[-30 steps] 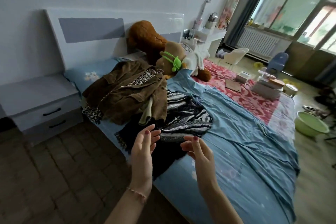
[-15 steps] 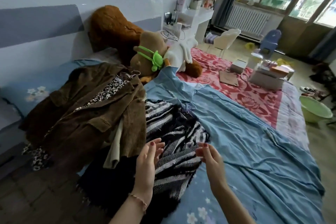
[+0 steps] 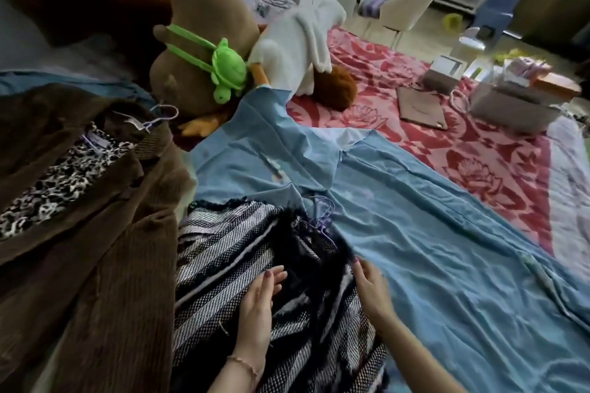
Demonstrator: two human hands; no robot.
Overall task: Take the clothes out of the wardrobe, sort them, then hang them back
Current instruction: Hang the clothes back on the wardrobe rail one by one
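Now striped garment (image 3: 223, 265) under both hands' fingers (image 3: 274, 274).

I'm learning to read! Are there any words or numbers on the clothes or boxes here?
No words or numbers can be read here.
Neck tag in the brown corduroy jacket: too blurred to read.
Boxes on the red blanket: too small and blurred to tell any print.

Head view, close, down over bed (image 3: 447, 265)
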